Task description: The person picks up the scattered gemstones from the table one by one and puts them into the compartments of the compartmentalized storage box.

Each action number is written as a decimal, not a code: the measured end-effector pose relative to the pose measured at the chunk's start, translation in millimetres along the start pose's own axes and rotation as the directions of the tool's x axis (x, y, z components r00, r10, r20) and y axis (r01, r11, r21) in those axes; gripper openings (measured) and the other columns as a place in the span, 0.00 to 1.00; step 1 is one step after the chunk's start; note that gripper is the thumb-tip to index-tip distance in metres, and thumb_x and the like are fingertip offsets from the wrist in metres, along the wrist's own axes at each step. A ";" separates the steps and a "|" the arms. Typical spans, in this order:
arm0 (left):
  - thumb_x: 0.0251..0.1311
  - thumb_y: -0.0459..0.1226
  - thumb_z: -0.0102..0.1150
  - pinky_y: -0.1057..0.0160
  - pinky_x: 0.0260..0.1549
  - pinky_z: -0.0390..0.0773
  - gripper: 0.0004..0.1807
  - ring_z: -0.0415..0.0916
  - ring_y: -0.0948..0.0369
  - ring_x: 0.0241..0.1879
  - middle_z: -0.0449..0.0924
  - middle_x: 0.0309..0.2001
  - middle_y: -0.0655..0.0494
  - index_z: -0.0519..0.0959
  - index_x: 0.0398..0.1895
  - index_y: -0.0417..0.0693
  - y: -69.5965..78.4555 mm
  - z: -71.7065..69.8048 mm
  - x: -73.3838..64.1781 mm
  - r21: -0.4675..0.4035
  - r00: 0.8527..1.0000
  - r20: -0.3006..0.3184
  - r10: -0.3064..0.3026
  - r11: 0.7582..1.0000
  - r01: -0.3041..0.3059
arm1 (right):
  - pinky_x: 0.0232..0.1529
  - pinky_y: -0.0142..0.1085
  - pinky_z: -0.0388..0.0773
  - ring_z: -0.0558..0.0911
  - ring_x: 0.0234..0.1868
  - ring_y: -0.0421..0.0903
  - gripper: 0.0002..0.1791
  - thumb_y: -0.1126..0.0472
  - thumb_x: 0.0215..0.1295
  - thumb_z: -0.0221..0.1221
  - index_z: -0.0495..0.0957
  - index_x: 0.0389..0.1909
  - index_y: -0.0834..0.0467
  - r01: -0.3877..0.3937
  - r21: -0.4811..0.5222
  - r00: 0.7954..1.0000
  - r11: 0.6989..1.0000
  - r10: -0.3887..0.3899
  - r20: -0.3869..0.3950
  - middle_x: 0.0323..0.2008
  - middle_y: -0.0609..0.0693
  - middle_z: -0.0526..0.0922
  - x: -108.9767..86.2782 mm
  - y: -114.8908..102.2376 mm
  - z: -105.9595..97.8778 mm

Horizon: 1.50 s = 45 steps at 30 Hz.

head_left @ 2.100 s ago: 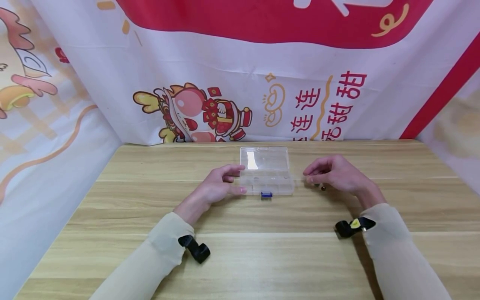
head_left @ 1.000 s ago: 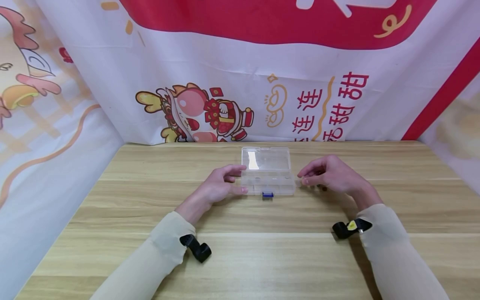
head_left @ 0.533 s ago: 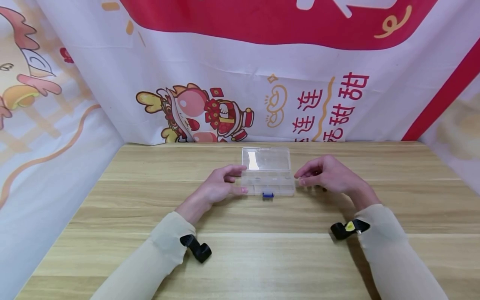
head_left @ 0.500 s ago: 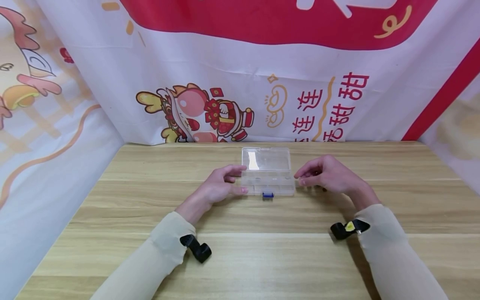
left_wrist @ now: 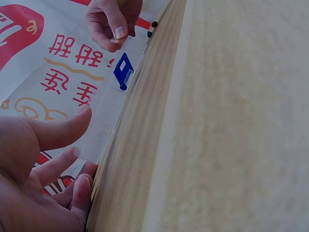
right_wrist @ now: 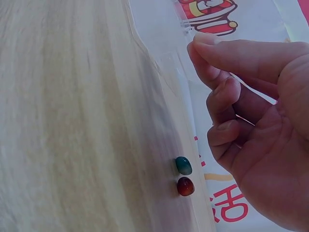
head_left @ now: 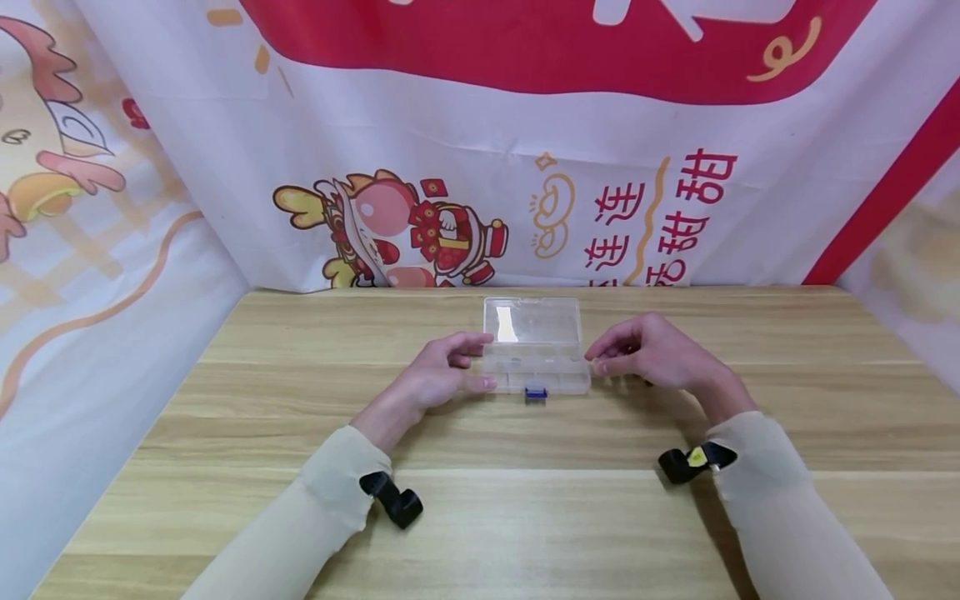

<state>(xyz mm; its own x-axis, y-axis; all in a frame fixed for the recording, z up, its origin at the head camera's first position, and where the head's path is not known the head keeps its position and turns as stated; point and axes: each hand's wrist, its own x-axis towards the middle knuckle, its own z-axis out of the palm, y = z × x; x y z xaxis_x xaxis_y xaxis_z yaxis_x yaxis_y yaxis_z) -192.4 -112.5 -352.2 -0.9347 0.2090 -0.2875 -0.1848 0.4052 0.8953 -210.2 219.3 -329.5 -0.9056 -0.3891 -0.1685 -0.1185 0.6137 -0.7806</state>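
Observation:
A clear plastic compartment box (head_left: 551, 384) lies on the table with its lid (head_left: 540, 323) tipped back and a blue latch (head_left: 536, 393) at its front. My left hand (head_left: 442, 371) holds the box's left end, thumb at the front corner and index finger at the rear. Close to the right end, my right hand (head_left: 663, 354) pinches a tiny pale, clear piece (left_wrist: 114, 40) between thumb and index finger; its kind is hard to tell. Below that hand, in the right wrist view, a green bead (right_wrist: 183, 166) and a reddish-brown bead (right_wrist: 185, 186) sit side by side on the table.
The wooden table (head_left: 480, 517) ends at a printed white and red cloth (head_left: 450, 108) hanging behind the box. Another cloth (head_left: 150, 333) hangs at the left. Each sleeve carries a black wrist camera, one on the left (head_left: 393, 500) and one on the right (head_left: 693, 462).
My right hand has moved left from beside the beads to the box's right end, with the small clear piece in its fingertips. My left hand stays on the box.

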 end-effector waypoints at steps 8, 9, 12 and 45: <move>0.61 0.36 0.76 0.48 0.70 0.67 0.36 0.67 0.52 0.66 0.76 0.69 0.58 0.77 0.71 0.67 0.3 0.4 -1.0 -0.004 1.000 0.004 0.001 1.000 -0.001 | 0.33 0.33 0.74 0.77 0.35 0.45 0.10 0.56 0.67 0.72 0.91 0.47 0.54 0.019 -0.023 1.000 1.000 -0.019 0.006 0.43 0.52 0.91 0.9 -1.7 2.1; 0.61 0.36 0.76 0.48 0.70 0.67 0.36 0.67 0.52 0.66 0.76 0.69 0.58 0.77 0.72 0.67 0.3 0.4 -1.0 -0.005 1.000 0.005 0.003 1.000 -0.003 | 0.33 0.33 0.74 0.77 0.36 0.46 0.10 0.57 0.67 0.72 0.91 0.47 0.54 0.019 -0.026 1.000 0.999 -0.019 0.006 0.43 0.52 0.91 1.2 -1.8 2.4; 0.60 0.36 0.77 0.49 0.70 0.67 0.36 0.67 0.53 0.65 0.76 0.69 0.59 0.77 0.71 0.68 0.6 0.5 -1.1 -0.009 1.000 0.001 -0.001 1.000 0.001 | 0.35 0.33 0.74 0.77 0.37 0.47 0.09 0.58 0.67 0.72 0.91 0.46 0.54 0.026 -0.031 1.000 0.999 -0.026 0.008 0.43 0.52 0.91 2.2 -2.0 3.3; 0.59 0.36 0.78 0.50 0.69 0.67 0.37 0.67 0.53 0.65 0.76 0.69 0.58 0.77 0.71 0.67 -0.4 0.5 0.1 -0.015 1.000 0.002 0.002 1.000 -0.002 | 0.34 0.33 0.75 0.77 0.37 0.48 0.08 0.61 0.68 0.71 0.91 0.46 0.54 0.032 -0.048 0.999 0.998 -0.031 0.029 0.43 0.51 0.92 5.7 -2.1 7.0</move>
<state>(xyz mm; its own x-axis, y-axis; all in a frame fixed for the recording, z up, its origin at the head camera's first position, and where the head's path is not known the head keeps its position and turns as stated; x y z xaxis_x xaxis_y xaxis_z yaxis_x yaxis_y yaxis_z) -192.3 -112.2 -352.7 -0.9344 0.2120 -0.2864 -0.1873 0.3917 0.9008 -212.3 210.9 -333.1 -0.8891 -0.4280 -0.1620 -0.1671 0.6332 -0.7557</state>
